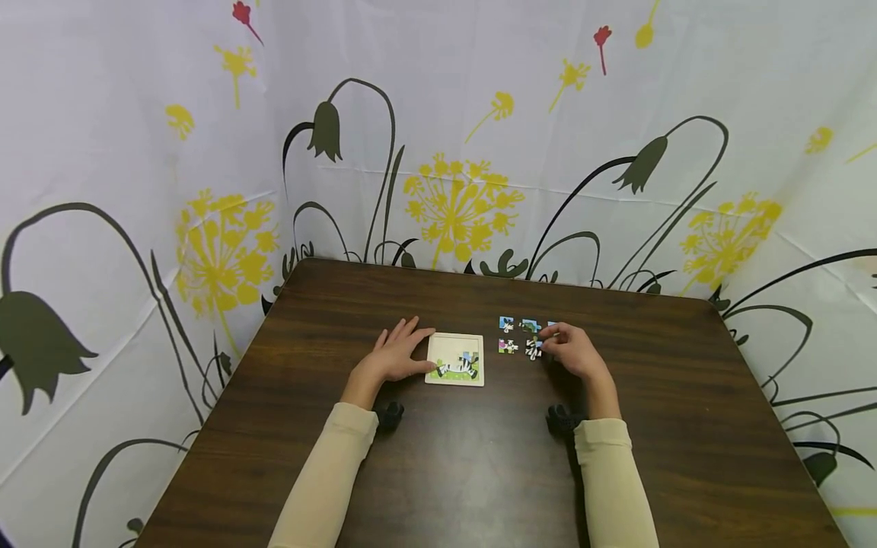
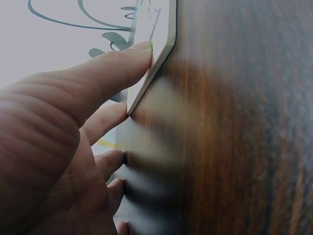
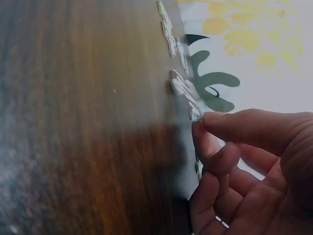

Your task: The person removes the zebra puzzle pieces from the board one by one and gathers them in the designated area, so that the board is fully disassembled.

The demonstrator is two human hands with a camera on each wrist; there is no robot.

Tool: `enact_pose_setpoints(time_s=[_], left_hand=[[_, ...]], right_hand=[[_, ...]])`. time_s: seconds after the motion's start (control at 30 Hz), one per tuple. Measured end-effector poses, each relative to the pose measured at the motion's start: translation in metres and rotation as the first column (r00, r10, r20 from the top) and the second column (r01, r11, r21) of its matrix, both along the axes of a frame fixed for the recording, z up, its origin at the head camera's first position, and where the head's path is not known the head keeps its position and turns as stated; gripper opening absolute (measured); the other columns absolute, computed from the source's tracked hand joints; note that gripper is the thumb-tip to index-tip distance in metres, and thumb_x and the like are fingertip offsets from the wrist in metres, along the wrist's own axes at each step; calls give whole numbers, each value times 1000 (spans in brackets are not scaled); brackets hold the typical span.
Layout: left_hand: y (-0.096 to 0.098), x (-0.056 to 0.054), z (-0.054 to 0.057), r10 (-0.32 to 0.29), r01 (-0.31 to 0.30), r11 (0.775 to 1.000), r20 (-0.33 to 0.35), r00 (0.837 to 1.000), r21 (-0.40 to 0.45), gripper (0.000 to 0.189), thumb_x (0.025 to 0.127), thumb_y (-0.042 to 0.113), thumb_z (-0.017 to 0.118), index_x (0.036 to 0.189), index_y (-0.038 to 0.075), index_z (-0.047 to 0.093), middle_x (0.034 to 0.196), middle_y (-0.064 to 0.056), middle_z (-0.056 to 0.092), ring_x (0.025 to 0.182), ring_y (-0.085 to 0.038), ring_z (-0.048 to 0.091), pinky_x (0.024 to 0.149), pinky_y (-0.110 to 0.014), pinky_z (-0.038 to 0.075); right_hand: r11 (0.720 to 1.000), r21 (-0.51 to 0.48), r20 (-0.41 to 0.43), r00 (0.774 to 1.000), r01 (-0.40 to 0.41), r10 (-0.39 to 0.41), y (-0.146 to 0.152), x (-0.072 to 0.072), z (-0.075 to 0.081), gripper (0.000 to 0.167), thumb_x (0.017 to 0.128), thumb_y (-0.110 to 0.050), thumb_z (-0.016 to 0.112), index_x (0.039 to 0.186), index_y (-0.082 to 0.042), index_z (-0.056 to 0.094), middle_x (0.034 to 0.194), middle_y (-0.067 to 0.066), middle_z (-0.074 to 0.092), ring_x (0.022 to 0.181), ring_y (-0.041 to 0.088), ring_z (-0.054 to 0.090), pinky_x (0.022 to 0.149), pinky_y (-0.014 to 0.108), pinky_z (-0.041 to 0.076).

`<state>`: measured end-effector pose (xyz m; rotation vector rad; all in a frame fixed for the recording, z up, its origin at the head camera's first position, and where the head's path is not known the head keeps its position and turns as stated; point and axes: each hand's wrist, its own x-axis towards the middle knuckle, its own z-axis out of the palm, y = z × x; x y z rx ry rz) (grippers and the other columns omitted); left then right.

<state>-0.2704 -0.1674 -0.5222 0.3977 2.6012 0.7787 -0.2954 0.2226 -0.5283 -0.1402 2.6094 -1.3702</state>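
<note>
A square wooden puzzle tray (image 1: 455,382) lies on the table, part of a zebra picture filled in along its lower side. At its left edge is my left hand (image 1: 392,358), fingers spread and fairly straight. In the left wrist view the thumb rests on the rim of the tray (image 2: 157,54) and the index fingertip touches its corner. My right hand (image 1: 575,352) is over the loose pieces to the right of the tray. Thumb and index finger pinch a zebra-striped puzzle piece (image 1: 533,350), seen edge-on in the right wrist view; the other fingers are curled.
Several loose puzzle pieces lie by the right hand, among them a blue one (image 1: 506,324), a green and blue one (image 1: 530,326) and one with pink (image 1: 507,346). The dark wooden table (image 1: 479,472) ends at a flower-patterned curtain (image 1: 438,114).
</note>
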Motion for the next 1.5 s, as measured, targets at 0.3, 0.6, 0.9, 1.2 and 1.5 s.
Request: enact_pose_setpoints(time_s=[0.3,0.6,0.9,1.2,1.5], left_hand=[[0,4,2,-7,6,999,18,1000,40,81,101,45,73,169,20,37,182,-17,6,169,-43,-2,133,-67,-5],[4,3,-2,-6,6,1000,-3,1000,-7,79,104,44,70,171,22,35,183,-15,5,170,-40,-1,134,-66,-2],[4,3,-5,-9,9,1000,3,1000,6,79,104,45,71,171,22,34,183,-15,5,170,-40,-2,134,-66,-3],[5,3,-5,-4,3,1000,6,1000,29,80,103,45,71,170,21,35,183,-15,5,170,-41,-3,134,-65,-5],[-1,1,-2,-4,4,999,-5,1000,35,81,102,46,72,170,20,35,183,-17,5,169,-42,-3,133,-67,-6]], right_hand=[[988,151,25,999,-36,33,-2,5,3,37,102,-23,73,127,3,64,91,11,66,77,21,57,70,33,47],[969,235,34,997,-72,66,-9,6,2,41,99,-24,77,127,2,63,87,10,66,74,20,58,66,33,47],[969,234,24,996,-84,80,-8,4,0,38,99,-22,76,126,1,64,85,10,65,72,19,57,64,32,47],[956,274,0,994,-104,108,-16,8,12,39,104,-26,71,131,1,65,104,18,75,89,26,70,76,40,56],[908,306,-16,952,-287,306,-84,10,18,38,102,-27,74,135,-9,68,104,9,72,85,21,65,75,38,54]])
